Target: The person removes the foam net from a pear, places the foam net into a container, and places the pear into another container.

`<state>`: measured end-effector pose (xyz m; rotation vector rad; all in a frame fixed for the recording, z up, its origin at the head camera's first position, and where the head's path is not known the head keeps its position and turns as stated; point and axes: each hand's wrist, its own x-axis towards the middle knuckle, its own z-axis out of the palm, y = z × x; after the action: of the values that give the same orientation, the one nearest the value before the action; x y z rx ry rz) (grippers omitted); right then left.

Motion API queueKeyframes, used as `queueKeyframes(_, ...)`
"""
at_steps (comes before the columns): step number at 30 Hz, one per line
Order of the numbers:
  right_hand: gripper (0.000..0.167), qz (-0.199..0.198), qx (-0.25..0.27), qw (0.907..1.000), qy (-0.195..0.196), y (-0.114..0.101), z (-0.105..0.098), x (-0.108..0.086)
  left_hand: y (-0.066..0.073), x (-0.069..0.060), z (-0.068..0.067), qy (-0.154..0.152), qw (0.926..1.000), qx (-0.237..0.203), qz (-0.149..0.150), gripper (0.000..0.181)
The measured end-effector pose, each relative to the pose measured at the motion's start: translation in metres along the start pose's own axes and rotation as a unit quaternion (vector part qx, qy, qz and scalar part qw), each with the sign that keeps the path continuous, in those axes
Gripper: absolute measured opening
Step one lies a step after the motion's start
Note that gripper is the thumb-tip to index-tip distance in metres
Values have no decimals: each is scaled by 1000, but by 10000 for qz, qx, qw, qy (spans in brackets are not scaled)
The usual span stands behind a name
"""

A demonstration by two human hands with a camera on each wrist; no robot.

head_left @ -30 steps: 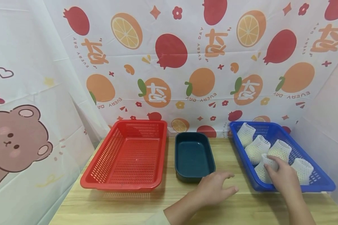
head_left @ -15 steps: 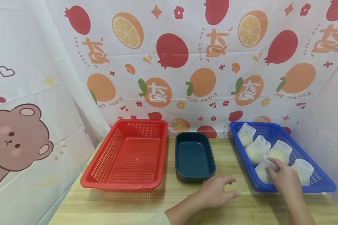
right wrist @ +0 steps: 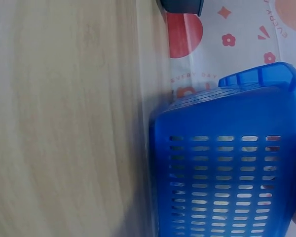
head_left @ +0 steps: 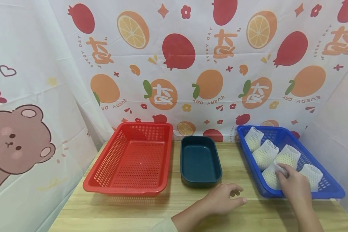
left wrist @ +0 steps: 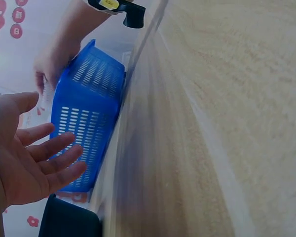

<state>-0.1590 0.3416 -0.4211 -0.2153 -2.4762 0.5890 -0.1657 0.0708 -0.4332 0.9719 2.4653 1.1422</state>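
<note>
My right hand (head_left: 295, 185) reaches over the front rim of the blue plastic basket (head_left: 329, 194), its thumb and fingers pinching the upper end of a white foam net (head_left: 270, 177) around a pale yellowish round item. Several more foam nets (head_left: 265, 154) of the same kind lie in that basket. My left hand (head_left: 223, 198) hovers over the table, between the dark green tray and the basket, holding nothing. In the left wrist view the left hand (left wrist: 29, 158) has its fingers spread loosely. The right wrist view shows mostly the basket's slotted side (right wrist: 222, 118); the pinching fingers are hidden there.
A red slotted basket (head_left: 139, 164) with nothing in it stands on the left of the wooden table (head_left: 119, 214). The dark green tray (head_left: 200, 164) sits in the middle. A printed cloth (head_left: 191, 77) hangs right behind the containers.
My right hand's fingers have closed in on the top of the foam net. My left hand has shifted slightly to the right, its fingers a little more bent. The containers have not moved.
</note>
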Motion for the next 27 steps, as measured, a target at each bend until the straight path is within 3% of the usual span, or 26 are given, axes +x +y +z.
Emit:
queueKeyframes(4,27,-324,143,9960,816,-5,-2,1,-2,1,4,45,9989,-473,-65,36)
queueKeyframes(9,26,-759,355,9823,1677,-16,-10,2,-3,2,8,75,9948,-1001,-183,33)
queueKeyframes(13,26,-1161,638,9697,2052,-28,-18,1,-4,1,10,134,9921,-1227,-235,34)
queueKeyframes(16,24,-1647,817,9552,2318,-36,-23,1,-4,1,8,158,9896,-1390,-330,34)
queueKeyframes(20,21,-2171,956,9366,2578,-48,-28,0,-4,-1,6,151,9858,-1612,-448,37)
queueKeyframes(24,24,-2365,1059,9345,2439,-60,-36,-6,-4,-2,6,191,9837,-1735,-440,43)
queueKeyframes(27,28,-2610,1250,9332,2129,-70,-40,-12,-3,-2,6,211,9801,-1907,-513,45)
